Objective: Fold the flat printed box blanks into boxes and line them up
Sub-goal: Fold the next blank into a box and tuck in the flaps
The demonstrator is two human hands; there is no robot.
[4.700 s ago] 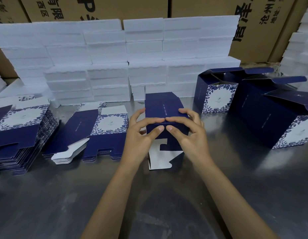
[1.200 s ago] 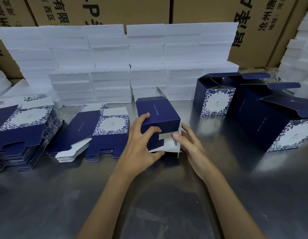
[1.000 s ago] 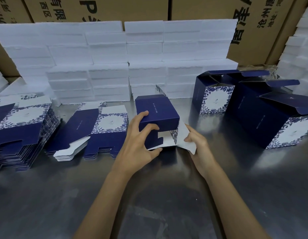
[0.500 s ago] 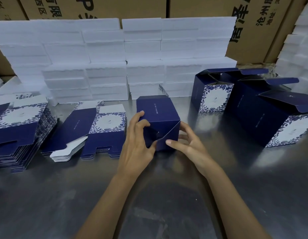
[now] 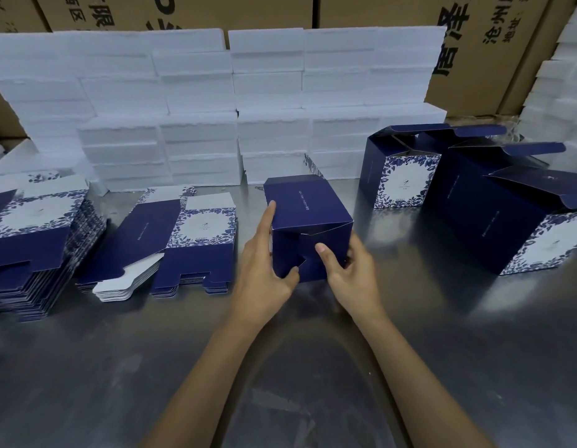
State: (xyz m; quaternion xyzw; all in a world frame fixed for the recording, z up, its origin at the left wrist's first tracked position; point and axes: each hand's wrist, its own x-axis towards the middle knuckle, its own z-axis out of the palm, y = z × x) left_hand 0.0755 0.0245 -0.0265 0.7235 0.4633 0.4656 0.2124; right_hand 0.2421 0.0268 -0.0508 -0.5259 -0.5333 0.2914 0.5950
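At the centre of the metal counter (image 5: 442, 367) a navy box (image 5: 308, 218) lies on its side, its interlocked bottom flaps turned toward the viewer. The left hand (image 5: 264, 270) grasps its 9 o'clock side, forefinger stretched along the top edge and thumb curled onto the flap face. The right hand (image 5: 351, 270) grasps the 3 o'clock side, thumb pressing the flaps near the middle, the other fingers wrapped behind the corner. At 9 o'clock lie two stacks of flat printed blanks (image 5: 187, 240), the taller stack (image 5: 32, 250) at the far left edge. At 2 to 3 o'clock stand folded boxes (image 5: 400, 176) with open top flaps, the nearest one (image 5: 519, 227) largest in view. White foam blocks (image 5: 200, 105) are piled at 12 o'clock, with brown cartons (image 5: 474, 43) behind them.
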